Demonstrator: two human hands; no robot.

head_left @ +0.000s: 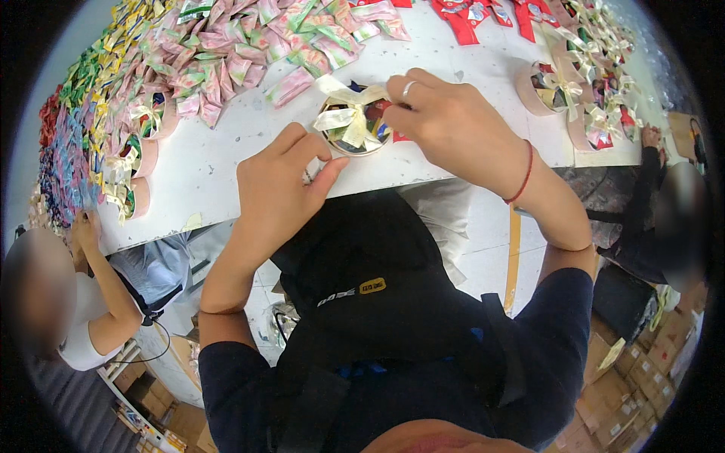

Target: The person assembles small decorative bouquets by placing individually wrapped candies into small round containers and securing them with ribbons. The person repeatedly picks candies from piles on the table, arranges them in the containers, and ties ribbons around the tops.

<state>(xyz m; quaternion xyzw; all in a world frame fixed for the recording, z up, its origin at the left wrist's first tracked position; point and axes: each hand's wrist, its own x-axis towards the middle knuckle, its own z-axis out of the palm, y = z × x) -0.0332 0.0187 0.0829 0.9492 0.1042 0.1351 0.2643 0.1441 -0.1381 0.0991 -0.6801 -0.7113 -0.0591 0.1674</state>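
A small round box (pixel 330 143) with a clear top stands near the table's front edge, colourful packets showing inside. A cream ribbon bow (pixel 350 121) lies across its top. My left hand (pixel 281 181) is beside the box's near left rim, fingers curled and thumb stretched toward the rim; a small pale bit shows among its fingers. Over the box's right edge, my right hand (pixel 449 121) has its fingers curled together in a pinch; their tips are partly hidden. A bit of red (pixel 400 137) shows just under that hand, too little to name.
Pink and green packets (pixel 226 64) are heaped beyond the box, with other coloured packets (pixel 75 128) farther left. Ribboned pink boxes stand at left (pixel 141 198) and right (pixel 532 90). Red packets (pixel 468 19) lie at the back. Co-workers sit at both sides.
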